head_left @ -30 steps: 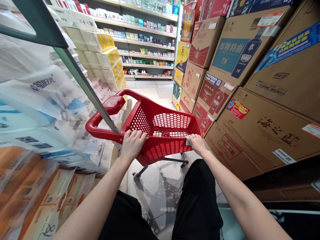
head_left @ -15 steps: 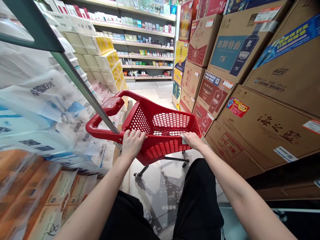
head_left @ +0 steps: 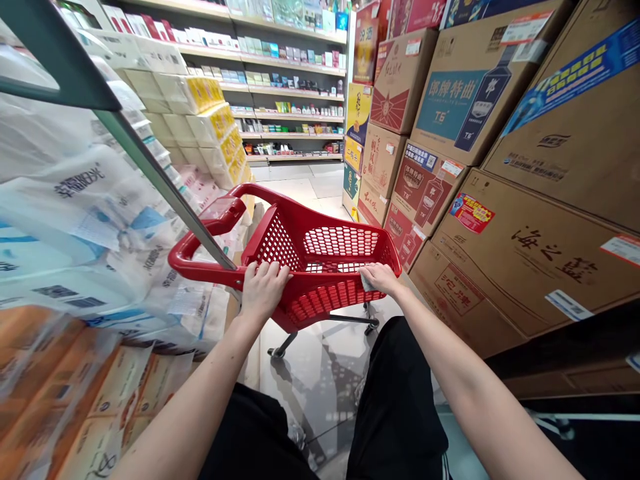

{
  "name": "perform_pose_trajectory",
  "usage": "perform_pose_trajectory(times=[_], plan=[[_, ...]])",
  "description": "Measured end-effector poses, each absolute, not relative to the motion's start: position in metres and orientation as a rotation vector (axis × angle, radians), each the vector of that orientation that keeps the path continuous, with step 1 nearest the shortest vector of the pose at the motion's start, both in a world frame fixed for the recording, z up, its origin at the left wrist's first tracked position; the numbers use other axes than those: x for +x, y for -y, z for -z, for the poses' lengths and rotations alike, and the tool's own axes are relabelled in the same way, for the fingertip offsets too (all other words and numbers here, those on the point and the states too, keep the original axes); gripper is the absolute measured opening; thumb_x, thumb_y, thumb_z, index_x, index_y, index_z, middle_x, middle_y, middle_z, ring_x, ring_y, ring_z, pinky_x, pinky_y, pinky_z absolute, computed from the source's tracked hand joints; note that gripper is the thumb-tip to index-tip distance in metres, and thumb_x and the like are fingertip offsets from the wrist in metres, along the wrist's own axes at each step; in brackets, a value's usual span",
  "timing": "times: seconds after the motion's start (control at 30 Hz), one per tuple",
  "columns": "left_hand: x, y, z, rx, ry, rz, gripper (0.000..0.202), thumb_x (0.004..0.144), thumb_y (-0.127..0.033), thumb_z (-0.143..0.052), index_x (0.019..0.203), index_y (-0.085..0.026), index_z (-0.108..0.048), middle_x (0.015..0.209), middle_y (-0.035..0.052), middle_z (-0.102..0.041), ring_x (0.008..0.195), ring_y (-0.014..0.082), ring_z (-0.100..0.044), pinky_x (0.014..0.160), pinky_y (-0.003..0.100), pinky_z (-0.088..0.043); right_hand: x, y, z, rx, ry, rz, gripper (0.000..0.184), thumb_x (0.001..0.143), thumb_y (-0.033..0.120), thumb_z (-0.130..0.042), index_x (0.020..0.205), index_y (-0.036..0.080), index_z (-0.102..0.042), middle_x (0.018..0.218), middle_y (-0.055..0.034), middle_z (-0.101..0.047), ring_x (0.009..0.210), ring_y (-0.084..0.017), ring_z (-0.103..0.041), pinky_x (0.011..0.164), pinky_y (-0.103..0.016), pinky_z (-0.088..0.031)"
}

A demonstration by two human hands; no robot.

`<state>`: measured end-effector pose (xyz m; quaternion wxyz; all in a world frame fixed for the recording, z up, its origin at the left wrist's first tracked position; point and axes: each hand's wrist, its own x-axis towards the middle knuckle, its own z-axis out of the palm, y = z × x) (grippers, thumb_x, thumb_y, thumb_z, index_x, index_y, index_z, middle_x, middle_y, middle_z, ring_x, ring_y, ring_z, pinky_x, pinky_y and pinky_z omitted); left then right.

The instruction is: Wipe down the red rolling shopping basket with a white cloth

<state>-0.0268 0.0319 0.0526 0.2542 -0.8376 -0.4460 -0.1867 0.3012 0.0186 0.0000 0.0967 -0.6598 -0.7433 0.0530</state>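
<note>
Head view, where it is: the red basket cart (head_left: 325,303) stands on the tiled floor (head_left: 320,380) just ahead of my knees. It is in a narrow aisle, with wrapped tissue packs (head_left: 75,220) on my left and stacked cardboard cartons (head_left: 525,267) on my right.
Left hand: my left hand (head_left: 263,288) sits on the near rim, fingers (head_left: 270,270) curled together over the edge and clamped on the plastic.
Right hand: my right hand (head_left: 383,279) lies over the near right corner of the rim, fingers closed down on it. A small white scrap (head_left: 365,283) is pinned beneath them; paper or cloth, I cannot tell.
Material: hard, glossy moulded plastic, with walls and bottom pierced in a fine grid and a thick, rounded rim.
Shape: a tub flaring upward, with a looped handle (head_left: 200,269) reaching out to the left, just beside a grey shelf post (head_left: 165,180).
Undercarriage: a thin dark metal frame on small wheels (head_left: 273,351) that touch the floor.
Handling, as I judge it: light and stiff, and it should roll readily. The smooth rim could slide under a loose palm, and the mesh might crack if knocked against the cartons.
Where to hold: the rounded rim or the loop handle, never the mesh.
Neighbours' feel: the packs look soft under crinkly film; the cartons look rigid, matte and sharp-cornered.
</note>
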Motion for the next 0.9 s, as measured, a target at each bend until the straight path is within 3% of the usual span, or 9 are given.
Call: perform_pose_trajectory(times=[0.3, 0.53, 0.67, 0.77, 0.9], plan=[[-0.025, -0.029, -0.053, -2.259, 1.203, 0.469, 0.024, 0.092, -0.029, -0.037, 0.086, -0.021, -0.059, 0.083, 0.0110, -0.056, 0.086, 0.0263, -0.048, 0.085, 0.045, -0.033, 0.241, -0.034, -0.011, -1.897, 2.237, -0.193, 0.057, 0.098, 0.049, -0.013, 0.094, 0.027, -0.065, 0.099, -0.0012, -0.068, 0.089, -0.017, -0.059, 0.074, -0.028, -0.034], [-0.023, -0.026, -0.056, -2.289, 1.188, 0.457, 0.026, 0.092, -0.030, -0.037, 0.085, -0.020, -0.059, 0.081, 0.0107, -0.056, 0.086, 0.0262, -0.049, 0.086, 0.044, -0.033, 0.241, -0.030, -0.005, -1.926, 2.161, -0.049, 0.062, 0.098, 0.048, -0.006, 0.098, 0.026, -0.063, 0.100, -0.0028, -0.066, 0.090, -0.016, -0.059, 0.070, -0.026, -0.037], [-0.022, -0.024, -0.057, -2.286, 1.153, 0.430, 0.026, 0.092, -0.030, -0.037, 0.085, -0.019, -0.059, 0.080, 0.0104, -0.056, 0.084, 0.0258, -0.049, 0.086, 0.044, -0.033, 0.245, -0.041, -0.005, -2.089, 2.148, -0.181, 0.066, 0.096, 0.053, -0.005, 0.092, 0.025, -0.065, 0.096, -0.0041, -0.068, 0.087, -0.019, -0.061, 0.071, -0.029, -0.038], [-0.021, -0.024, -0.056, -2.274, 1.138, 0.437, 0.025, 0.092, -0.030, -0.038, 0.084, -0.019, -0.059, 0.080, 0.0102, -0.056, 0.083, 0.0252, -0.049, 0.086, 0.043, -0.033, 0.248, -0.043, -0.006, -2.069, 2.172, -0.221, 0.064, 0.096, 0.054, -0.007, 0.093, 0.025, -0.064, 0.096, -0.0040, -0.068, 0.087, -0.020, -0.061, 0.071, -0.029, -0.038], [-0.021, -0.028, -0.054, -2.237, 1.140, 0.448, 0.025, 0.092, -0.029, -0.038, 0.083, -0.019, -0.059, 0.079, 0.0098, -0.056, 0.083, 0.0249, -0.049, 0.085, 0.043, -0.033, 0.255, -0.026, 0.002, -1.754, 2.292, 0.084, 0.048, 0.098, 0.045, -0.018, 0.106, 0.022, -0.059, 0.104, -0.0060, -0.064, 0.096, -0.020, -0.057, 0.080, -0.030, -0.037]])
